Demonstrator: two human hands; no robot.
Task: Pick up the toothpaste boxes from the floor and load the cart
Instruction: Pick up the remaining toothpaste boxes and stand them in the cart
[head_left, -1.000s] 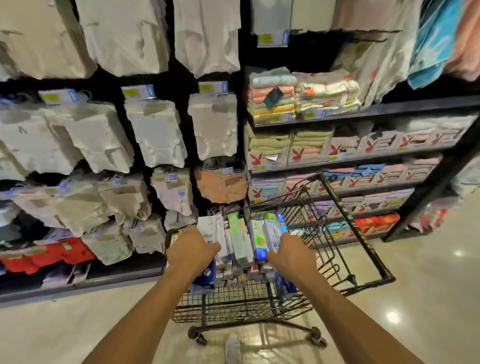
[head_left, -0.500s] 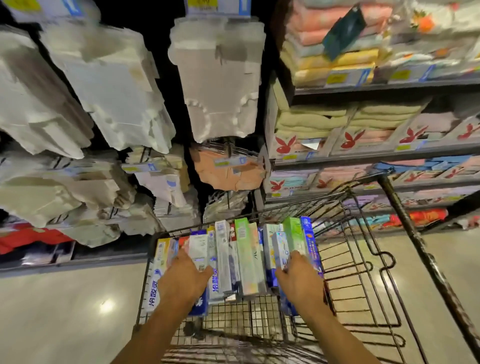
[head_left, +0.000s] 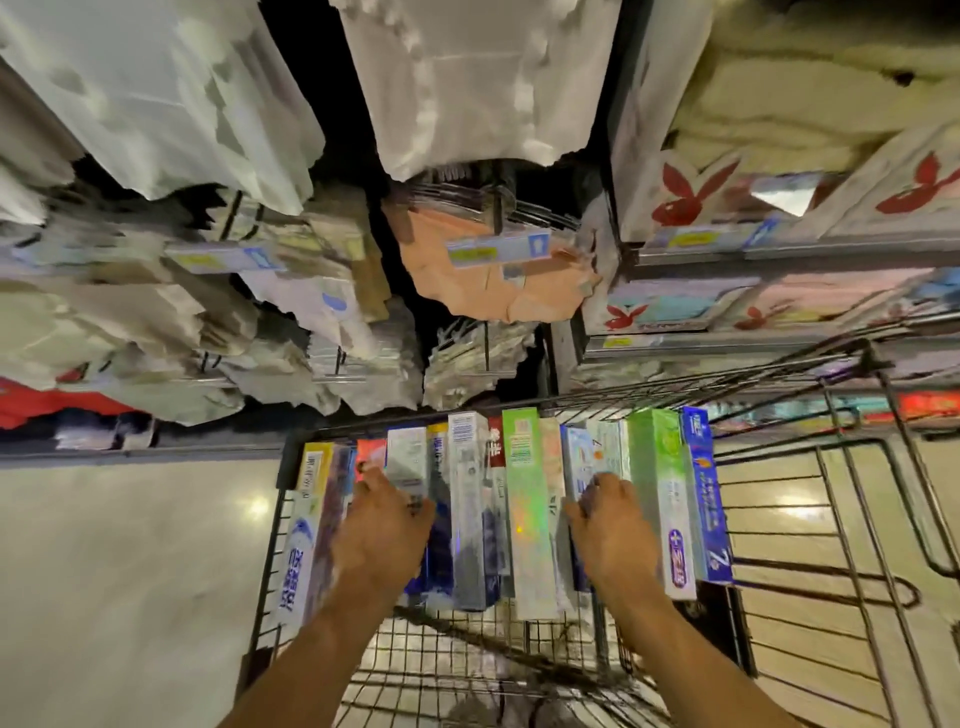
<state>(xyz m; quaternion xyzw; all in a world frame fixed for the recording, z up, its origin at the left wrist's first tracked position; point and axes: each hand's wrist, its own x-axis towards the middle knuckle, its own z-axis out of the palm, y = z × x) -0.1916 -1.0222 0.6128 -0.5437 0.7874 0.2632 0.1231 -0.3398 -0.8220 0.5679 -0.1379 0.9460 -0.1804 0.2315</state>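
Observation:
A wire shopping cart (head_left: 467, 649) stands below me on the shop floor. A row of toothpaste boxes (head_left: 524, 493), white, blue and green, stands on edge side by side across its far end. My left hand (head_left: 384, 525) lies on top of the left part of the row, its fingers curled over a white and a blue box. Over on the right part, my right hand (head_left: 615, 530) has its fingers curled over a pale blue box beside a green one (head_left: 657, 467). Both forearms reach in from the cart's near side.
Hanging packs of pale cloth goods (head_left: 156, 104) fill the rack behind the cart. Shelves of boxed towels with a red rabbit logo (head_left: 691, 192) stand at the right. The cart's right half (head_left: 831, 519) holds nothing. Glossy beige floor (head_left: 130, 571) lies to the left.
The view has dropped closer to the cart. My hands have lowered the row of boxes down into the cart's far end and now sit on top of it.

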